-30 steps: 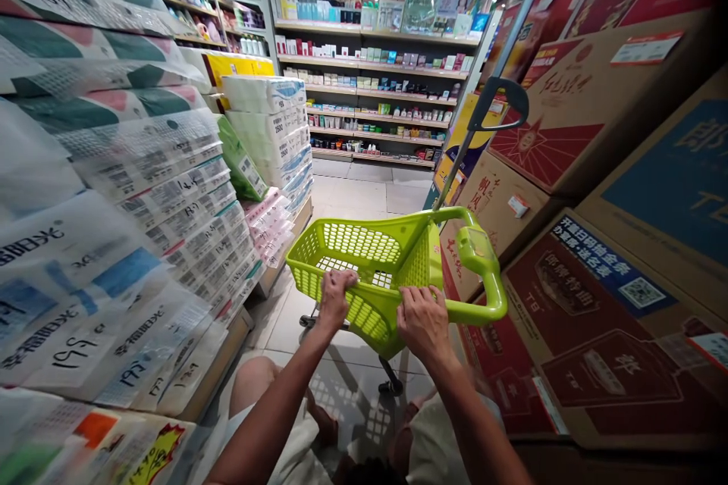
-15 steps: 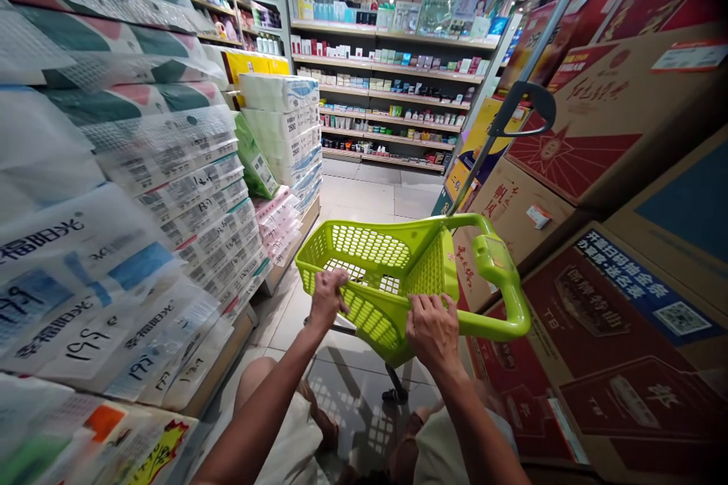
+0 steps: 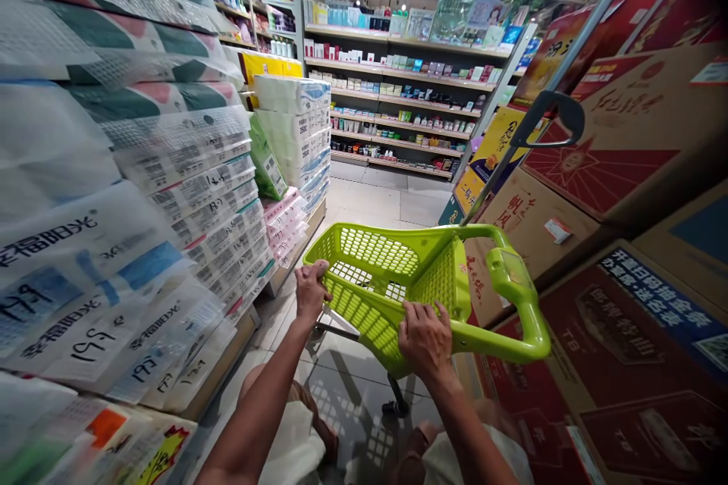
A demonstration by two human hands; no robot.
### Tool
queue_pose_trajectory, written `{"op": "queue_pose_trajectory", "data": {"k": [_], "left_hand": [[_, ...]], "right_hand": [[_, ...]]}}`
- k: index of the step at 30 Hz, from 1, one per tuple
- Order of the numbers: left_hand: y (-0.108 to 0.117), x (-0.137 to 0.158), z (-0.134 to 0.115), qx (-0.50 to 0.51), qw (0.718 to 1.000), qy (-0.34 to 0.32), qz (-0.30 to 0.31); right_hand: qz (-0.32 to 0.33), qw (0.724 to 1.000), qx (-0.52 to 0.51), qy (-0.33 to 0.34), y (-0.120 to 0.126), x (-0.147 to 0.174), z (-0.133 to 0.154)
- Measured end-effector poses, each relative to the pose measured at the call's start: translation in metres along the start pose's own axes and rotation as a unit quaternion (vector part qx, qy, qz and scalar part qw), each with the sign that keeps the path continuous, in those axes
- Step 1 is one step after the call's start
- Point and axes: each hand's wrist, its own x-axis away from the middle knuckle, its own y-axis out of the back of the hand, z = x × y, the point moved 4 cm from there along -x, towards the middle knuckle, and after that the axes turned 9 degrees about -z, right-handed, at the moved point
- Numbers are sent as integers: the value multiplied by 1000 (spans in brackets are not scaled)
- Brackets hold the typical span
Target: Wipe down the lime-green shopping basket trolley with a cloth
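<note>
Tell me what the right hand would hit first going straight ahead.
The right hand grips the near side of the green cart; beyond, it would probably meet the slanted mesh panel, though depth is unclear.

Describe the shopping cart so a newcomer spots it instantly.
Between stacked paper packs and cardboard cartons, find the aisle floor. There stands the shopping cart, its near rim under the left hand and right hand. Its lime-green latticed basket sets it apart from both stacks.
</note>
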Motion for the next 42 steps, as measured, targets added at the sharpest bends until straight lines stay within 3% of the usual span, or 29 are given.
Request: {"op": "queue_pose_trajectory", "data": {"k": [4,7,11,15,19,23,27,31,35,38,42], "left_hand": [[-6,-2,9,38,998,-50,21],[0,-17,34,37,997,48,-57],[10,-30,64,36,967,164,-194],[-4,-9,66,61,961,174,-208],[-21,18,53,80,973,118,-183],[-21,24,47,58,970,139,-191],[-27,31,29,69,982,89,-154],[-34,49,12,65,982,96,-149],[-45,72,-19,108,989,21,-101],[-49,91,-41,126,986,28,-109],[-59,123,-88,203,978,-50,-31]], "right_hand": [[-36,999,-27,-4,-1,3,-1],[-52,998,-33,-9,1,5,-4],[-42,999,-31,-5,5,6,-7],[-18,1000,-22,-10,8,9,-7],[-8,999,-28,-12,14,13,-9],[13,1000,-28,4,18,13,-12],[31,999,-18,21,21,9,-13],[31,999,-17,34,28,4,-18],[6,999,1,34,41,1,-32],[-17,1000,6,25,53,1,-45],[-35,999,13,9,66,2,-61]]}}
